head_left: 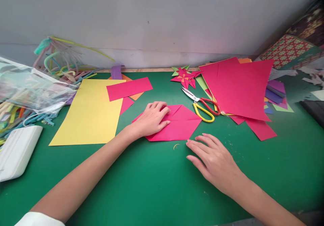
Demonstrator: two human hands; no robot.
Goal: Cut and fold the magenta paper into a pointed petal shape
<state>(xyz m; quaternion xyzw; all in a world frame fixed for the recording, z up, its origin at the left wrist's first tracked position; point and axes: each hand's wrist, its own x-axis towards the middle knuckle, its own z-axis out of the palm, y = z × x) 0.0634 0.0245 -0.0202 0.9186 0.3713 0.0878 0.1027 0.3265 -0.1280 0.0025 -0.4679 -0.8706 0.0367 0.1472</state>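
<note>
The folded pink paper, creased into a flat pointed polygon, is laid on the green desk. It is pressed flat by the left hand, fingers extended. The right hand is rested open just beside its lower corner, apparently not touching. Yellow-handled scissors are positioned near.

A green table top fills the foreground; it runs back to a plain pale grey wall; a light wooden strip edges the join; even, soft light falls across everything, casting faint shadows.
</note>
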